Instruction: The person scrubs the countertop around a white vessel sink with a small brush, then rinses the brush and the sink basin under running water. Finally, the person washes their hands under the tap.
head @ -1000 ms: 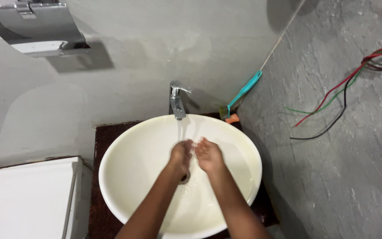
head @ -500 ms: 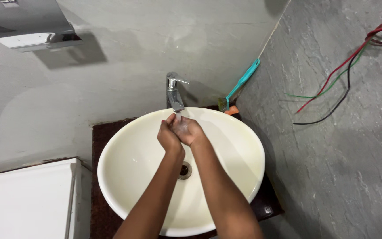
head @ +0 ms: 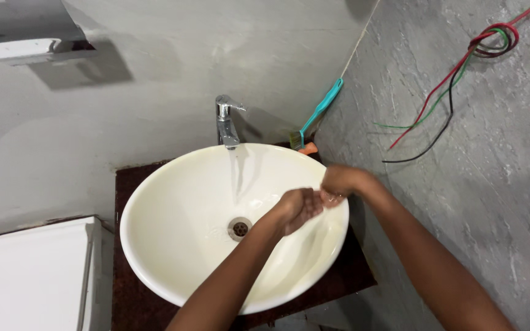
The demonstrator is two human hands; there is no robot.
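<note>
Both hands are held over the right side of the round cream ceramic basin (head: 173,245). The left hand (head: 299,208) is loosely cupped, gripping nothing; the right hand (head: 338,181), curled at the basin's right rim, meets the left's fingertips and is likewise empty. Water runs in a thin stream from the chrome single-lever tap (head: 227,125) at the basin's back edge, falling clear of both hands toward the steel drain (head: 239,228). Judged from this, rinsing or rubbing is in hand, away from the stream. A teal-handled brush (head: 317,116) leans in the wall corner behind the basin's back right edge. Loose red, green and black wires (head: 455,79) hang on the grey right wall.
</note>
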